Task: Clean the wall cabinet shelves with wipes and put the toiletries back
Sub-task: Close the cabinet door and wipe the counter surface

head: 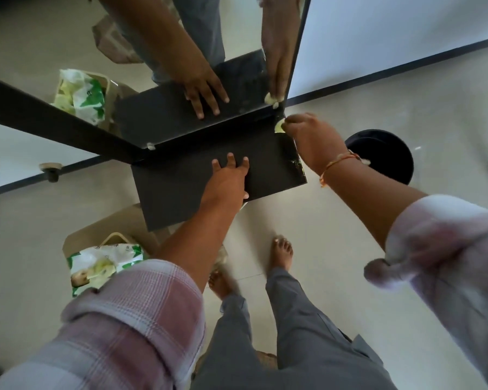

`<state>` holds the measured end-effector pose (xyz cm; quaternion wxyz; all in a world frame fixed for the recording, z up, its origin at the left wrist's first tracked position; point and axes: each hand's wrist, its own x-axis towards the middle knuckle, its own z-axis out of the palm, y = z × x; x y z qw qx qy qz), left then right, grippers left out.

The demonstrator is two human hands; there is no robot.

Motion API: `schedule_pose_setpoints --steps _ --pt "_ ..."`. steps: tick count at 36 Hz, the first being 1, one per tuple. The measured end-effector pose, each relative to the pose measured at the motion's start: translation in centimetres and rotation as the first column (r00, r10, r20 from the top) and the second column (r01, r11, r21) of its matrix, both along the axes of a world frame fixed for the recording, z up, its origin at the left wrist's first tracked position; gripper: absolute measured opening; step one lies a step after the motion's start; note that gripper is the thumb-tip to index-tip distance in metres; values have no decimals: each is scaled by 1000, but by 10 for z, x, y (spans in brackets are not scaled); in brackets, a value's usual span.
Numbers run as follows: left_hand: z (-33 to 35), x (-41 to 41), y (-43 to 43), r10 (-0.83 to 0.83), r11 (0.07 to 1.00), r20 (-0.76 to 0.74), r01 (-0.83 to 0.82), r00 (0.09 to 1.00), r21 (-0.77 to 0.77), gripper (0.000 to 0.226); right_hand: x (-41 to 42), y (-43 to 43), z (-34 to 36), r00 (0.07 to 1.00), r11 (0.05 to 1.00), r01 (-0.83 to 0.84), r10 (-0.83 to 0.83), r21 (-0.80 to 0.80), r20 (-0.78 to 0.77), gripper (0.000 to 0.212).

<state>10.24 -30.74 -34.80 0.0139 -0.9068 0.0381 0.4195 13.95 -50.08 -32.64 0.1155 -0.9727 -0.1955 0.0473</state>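
Dark shelf against mirror, pale floor below. Left hand flat on shelf; right hand pinches wipe at back-right corner.

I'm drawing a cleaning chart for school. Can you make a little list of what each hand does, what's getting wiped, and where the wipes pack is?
left hand: lies flat on the dark shelf, fingers straight
right hand: pinches a pale wipe at the shelf's back right corner
being wiped: the dark shelf, where it meets the mirror
wipes pack: green and white, on a brown box below the shelf, to the left
mirror: shows both hands again
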Motion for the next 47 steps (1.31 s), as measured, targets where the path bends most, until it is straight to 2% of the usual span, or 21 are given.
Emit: schedule_pose_setpoints --steps 4,10,15,20,24,28,32,36,40,44,47 --pt "-1 0 0 -10 1000 9 10 1000 6 90 7 11 -12 1000 999 -26 26 -35 5 28" --pt "-3 -4 3 -9 1000 49 10 999 -25 89 -1 13 -21 998 999 39 -39 1 -39 29" --pt "0 -4 2 9 999 40 -7 999 -52 90 -49 -2 -18 994 999 41 -38 28 -101 29" --pt "1 -5 1 25 998 41 -22 999 -61 89 -101 -17 -23 987 995 78 -68 64 -145 39" --pt "2 -6 1 29 997 53 -26 998 -72 89 -124 -20 -19 965 989 129 -108 74 -240 38" --pt "-1 -6 1 25 998 76 -20 997 -67 89 -116 -24 -10 967 950 250 -235 186 -96 34" --pt "0 -5 0 1 999 82 3 997 -51 90 -67 -14 -6 975 957 220 -220 188 -22 32" --pt "1 -5 1 13 998 71 -8 997 -62 90 -55 -5 -22 974 975 202 -190 95 -119 33" --pt "-1 -9 3 8 997 105 0 994 -72 88 -100 -2 -23 963 965 248 -236 86 -130 39" --pt "-3 -12 3 -1 998 124 9 992 -66 86 -129 8 -14 948 991 106 -75 84 -309 48" --pt "-3 -14 2 -19 998 146 27 989 -49 88 -115 12 -7 976 977 170 -149 130 -157 35"
